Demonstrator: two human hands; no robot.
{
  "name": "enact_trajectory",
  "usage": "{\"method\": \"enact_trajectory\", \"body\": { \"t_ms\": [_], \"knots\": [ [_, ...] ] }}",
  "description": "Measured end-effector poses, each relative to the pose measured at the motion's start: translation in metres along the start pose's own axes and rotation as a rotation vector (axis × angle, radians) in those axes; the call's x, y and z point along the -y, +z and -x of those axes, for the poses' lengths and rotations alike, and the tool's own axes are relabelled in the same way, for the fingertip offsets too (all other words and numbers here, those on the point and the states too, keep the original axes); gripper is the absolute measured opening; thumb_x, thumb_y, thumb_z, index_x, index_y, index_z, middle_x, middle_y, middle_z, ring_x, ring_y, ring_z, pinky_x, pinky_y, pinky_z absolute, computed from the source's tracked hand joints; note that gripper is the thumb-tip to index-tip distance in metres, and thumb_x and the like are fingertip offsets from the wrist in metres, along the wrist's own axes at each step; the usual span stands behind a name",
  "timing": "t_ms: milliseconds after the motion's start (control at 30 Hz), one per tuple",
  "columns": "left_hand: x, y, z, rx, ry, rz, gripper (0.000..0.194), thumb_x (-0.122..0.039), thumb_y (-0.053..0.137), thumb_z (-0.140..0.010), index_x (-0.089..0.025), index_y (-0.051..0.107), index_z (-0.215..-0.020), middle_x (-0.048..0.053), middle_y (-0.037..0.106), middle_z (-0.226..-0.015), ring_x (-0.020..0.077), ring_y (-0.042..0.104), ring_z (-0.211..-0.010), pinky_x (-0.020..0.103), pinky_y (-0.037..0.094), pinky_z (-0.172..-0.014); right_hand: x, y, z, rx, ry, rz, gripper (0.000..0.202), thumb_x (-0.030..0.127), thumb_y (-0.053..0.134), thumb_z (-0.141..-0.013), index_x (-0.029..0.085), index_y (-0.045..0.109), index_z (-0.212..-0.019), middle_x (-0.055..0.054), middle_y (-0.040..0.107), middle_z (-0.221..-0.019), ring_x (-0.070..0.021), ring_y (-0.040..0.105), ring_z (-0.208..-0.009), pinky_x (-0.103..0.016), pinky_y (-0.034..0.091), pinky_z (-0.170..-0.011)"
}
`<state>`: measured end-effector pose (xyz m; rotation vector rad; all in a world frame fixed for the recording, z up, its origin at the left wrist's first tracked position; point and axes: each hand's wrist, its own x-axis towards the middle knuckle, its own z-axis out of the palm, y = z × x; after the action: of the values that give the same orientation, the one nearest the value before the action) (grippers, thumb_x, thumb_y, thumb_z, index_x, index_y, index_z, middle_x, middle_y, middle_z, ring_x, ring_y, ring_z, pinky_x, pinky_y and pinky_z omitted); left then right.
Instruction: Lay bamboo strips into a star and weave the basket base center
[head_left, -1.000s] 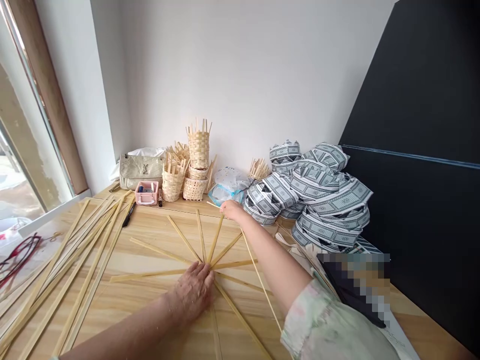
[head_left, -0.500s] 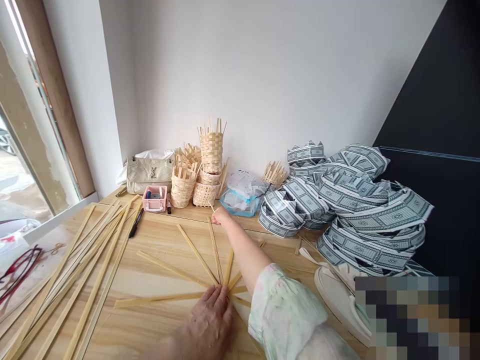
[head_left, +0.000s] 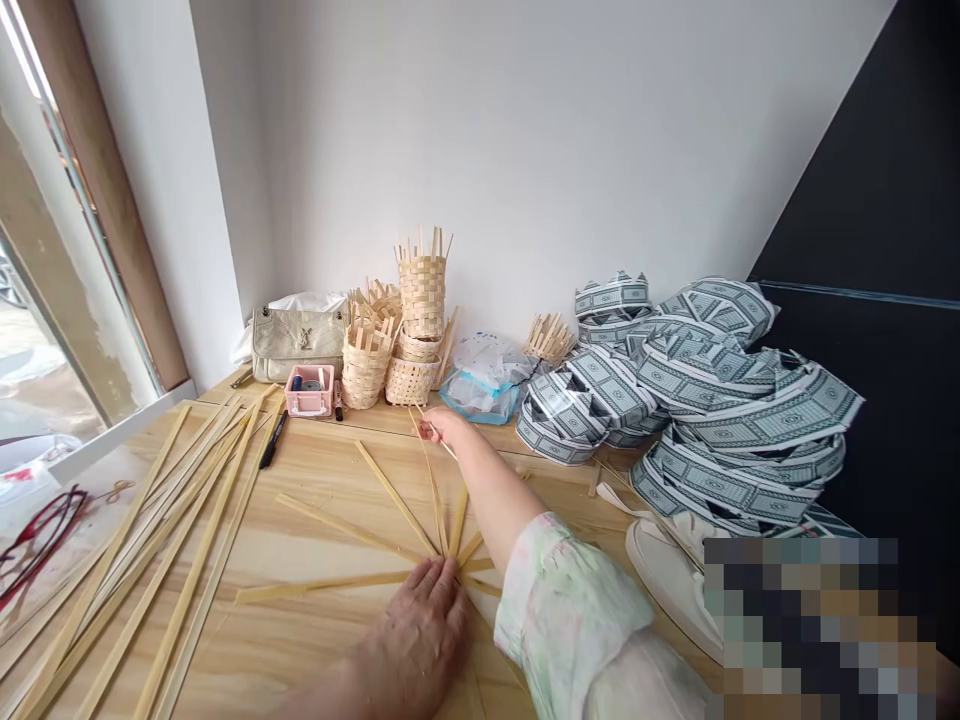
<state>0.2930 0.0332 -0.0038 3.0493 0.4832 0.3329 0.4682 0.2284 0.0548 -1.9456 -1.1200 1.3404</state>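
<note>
My left hand [head_left: 427,625] lies flat on the table, fingers stretched forward over the crossing point of several bamboo strips [head_left: 394,497], which fan out around it. The crossing itself is mostly hidden beneath my fingers. Farther out, my right hand [head_left: 442,427] reaches across the fan with its fingers closed in a pinch on a thin bamboo strip [head_left: 452,451]. Close by the fingertips, one strip of the fan [head_left: 433,488] stands lifted at its far end. My right forearm and sleeve cover the strips on the right side.
Loose long strips [head_left: 176,560] lie at left beside a black marker [head_left: 273,440]. Along the wall stand a handbag [head_left: 296,345], a pink basket [head_left: 310,392], woven bamboo baskets [head_left: 422,300] and a plastic bag [head_left: 487,375]. Patterned bands [head_left: 750,400] pile up at right.
My right hand has drawn slightly back, and the thin strip in it now slants across toward the right. The far end of one fan strip has risen to the fingers. My left hand stays put.
</note>
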Motion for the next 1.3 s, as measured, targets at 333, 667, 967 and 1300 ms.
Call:
{"method": "enact_trajectory", "body": {
  "t_ms": [333, 667, 967, 1300],
  "knots": [
    [-0.001, -0.004, 0.001, -0.018, 0.000, -0.022, 0.038, -0.024, 0.036, -0.085, -0.006, 0.044, -0.118, 0.021, 0.041, -0.128, 0.0269, 0.035, -0.121, 0.040, 0.025, -0.101, -0.027, -0.027, 0.041, 0.231, -0.026, -0.158, 0.012, 0.014, 0.040, -0.087, 0.013, 0.051, -0.086, -0.004, 0.060, -0.069, -0.0107, 0.062, -0.063, -0.010, 0.026, -0.033],
    [0.001, -0.004, 0.004, -0.043, 0.039, -0.052, 0.031, -0.024, 0.036, -0.087, -0.010, 0.047, -0.112, 0.016, 0.048, -0.121, 0.0238, 0.033, -0.122, 0.039, 0.026, -0.101, -0.063, -0.018, 0.076, 0.469, 0.000, 0.011, 0.005, 0.010, 0.050, -0.080, 0.011, 0.055, -0.080, -0.001, 0.060, -0.065, -0.0087, 0.061, -0.057, -0.010, 0.030, -0.035],
    [0.004, -0.002, 0.004, -0.071, 0.067, -0.115, 0.035, -0.026, 0.037, -0.087, -0.010, 0.045, -0.117, 0.015, 0.049, -0.119, 0.0242, 0.037, -0.118, 0.039, 0.029, -0.100, -0.059, -0.007, 0.093, 0.378, 0.009, 0.290, 0.017, -0.001, 0.048, -0.076, 0.011, 0.051, -0.065, 0.004, 0.053, -0.053, -0.0035, 0.051, -0.045, -0.011, 0.029, -0.037],
    [0.003, -0.004, 0.006, -0.055, 0.055, -0.161, 0.037, -0.028, 0.034, -0.088, -0.009, 0.045, -0.118, 0.015, 0.048, -0.121, 0.0241, 0.039, -0.116, 0.038, 0.027, -0.098, -0.064, 0.015, 0.111, 0.239, 0.086, 0.604, 0.031, 0.032, 0.049, -0.084, 0.016, 0.049, -0.110, -0.007, 0.052, -0.109, -0.0177, 0.054, -0.090, -0.038, 0.047, -0.075]
  ]
}}
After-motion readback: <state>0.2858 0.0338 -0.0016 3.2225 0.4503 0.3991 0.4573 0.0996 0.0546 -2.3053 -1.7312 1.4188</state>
